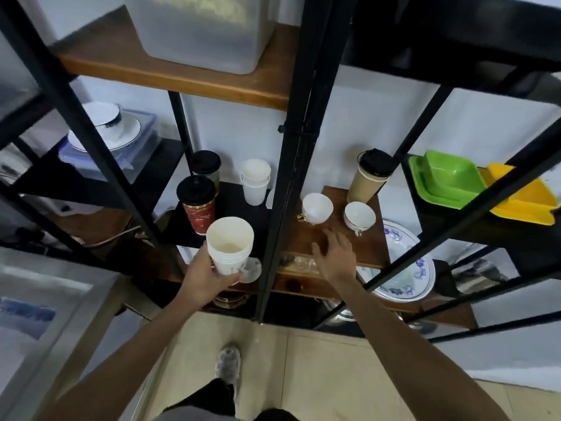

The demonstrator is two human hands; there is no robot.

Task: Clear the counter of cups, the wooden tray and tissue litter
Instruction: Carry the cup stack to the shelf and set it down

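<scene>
My left hand (209,276) grips a stack of white paper cups (229,244), held upright in front of a black metal shelf rack. My right hand (335,253) is open, fingers spread, hovering over the front of a wooden shelf board (368,247). On that board stand two white teacups with gold trim (316,208) (359,214) and a tall tan cup with a black lid (368,177). Another stack of white paper cups (255,180) stands further back on the dark shelf, beside a red lidded cup (197,205) and a dark lidded cup (205,165).
Black rack posts (291,165) cross the view. A blue-patterned plate (406,262) lies on the lower right shelf. Green (446,180) and yellow (525,202) trays sit at right. White bowls (106,126) rest on a container at left. A translucent bin (200,28) stands above.
</scene>
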